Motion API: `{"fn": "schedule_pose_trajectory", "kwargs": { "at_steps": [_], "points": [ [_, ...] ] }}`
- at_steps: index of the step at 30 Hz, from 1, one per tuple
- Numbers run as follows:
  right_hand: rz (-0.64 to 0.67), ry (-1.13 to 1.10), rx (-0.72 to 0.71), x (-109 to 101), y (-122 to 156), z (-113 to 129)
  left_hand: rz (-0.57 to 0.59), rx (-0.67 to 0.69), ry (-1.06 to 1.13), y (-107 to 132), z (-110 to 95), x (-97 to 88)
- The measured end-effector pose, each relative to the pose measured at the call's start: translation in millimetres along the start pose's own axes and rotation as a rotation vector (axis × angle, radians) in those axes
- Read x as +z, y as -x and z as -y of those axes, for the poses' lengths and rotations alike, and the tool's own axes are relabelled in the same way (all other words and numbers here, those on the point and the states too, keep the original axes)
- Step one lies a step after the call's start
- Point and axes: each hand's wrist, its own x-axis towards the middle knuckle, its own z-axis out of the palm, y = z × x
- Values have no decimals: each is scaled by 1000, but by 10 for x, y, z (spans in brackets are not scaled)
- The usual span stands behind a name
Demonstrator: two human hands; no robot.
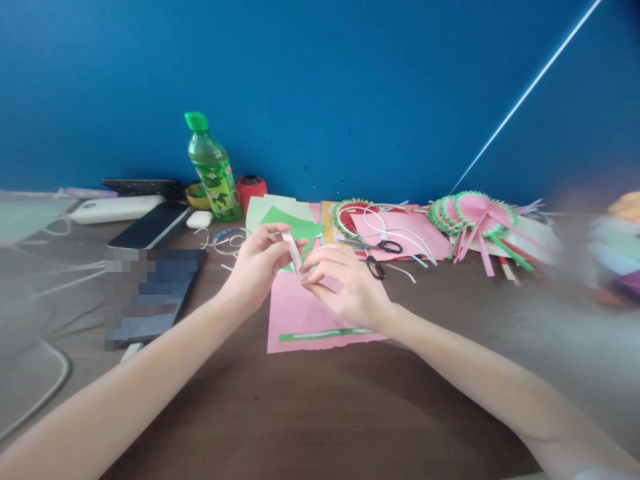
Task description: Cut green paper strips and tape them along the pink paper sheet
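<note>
A narrow whitish-pink paper strip (293, 252) is held up between both hands. My left hand (257, 265) pinches its upper part between thumb and fingers. The fingertips of my right hand (347, 280) are closed at its lower end. Beneath the hands lies a pink paper sheet (295, 310), with a green paper strip (300, 337) bearing a white band along its near edge. Behind the hands are green paper (287, 219) and a pair of black-handled scissors (376, 267). Part of the pink sheet is hidden by my right hand.
Pink-and-green folded paper fans (483, 217) lie at the back right. A green bottle (213, 177), a red container (251, 192), a phone (147, 225), a white power bank (117, 209) and a tablet-like device (173, 293) stand or lie left. Cables (60, 373) cross the left side.
</note>
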Motion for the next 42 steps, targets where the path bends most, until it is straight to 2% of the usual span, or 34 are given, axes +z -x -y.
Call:
{"fn": "schedule_pose_trajectory", "kwargs": {
  "at_steps": [6, 12, 19, 27, 32, 36, 42],
  "points": [
    [-7, -80, 43, -25, -3, -8, -45, -36, -2, -27, -8, -9],
    [-16, -211, 153, -101, -30, -22, -3, -111, -37, -40, -41, -32],
    [49, -302, 213, -135, -28, -34, 25, -147, -77, -87, -33, -100],
    [-176, -418, 318, -242, -104, -71, 330, -190, -178, -32, -17, -104],
    [-145, -618, 413, -308, -123, -58, 444, -266, -93, -19, -74, -82],
    [-53, -769, 389, -352, -122, -94, 457, -280, -92, -21, -141, -87],
    [-10, -889, 378, -384, -127, -136, 525, -238, -178, 10, -235, -61]
  ]
}}
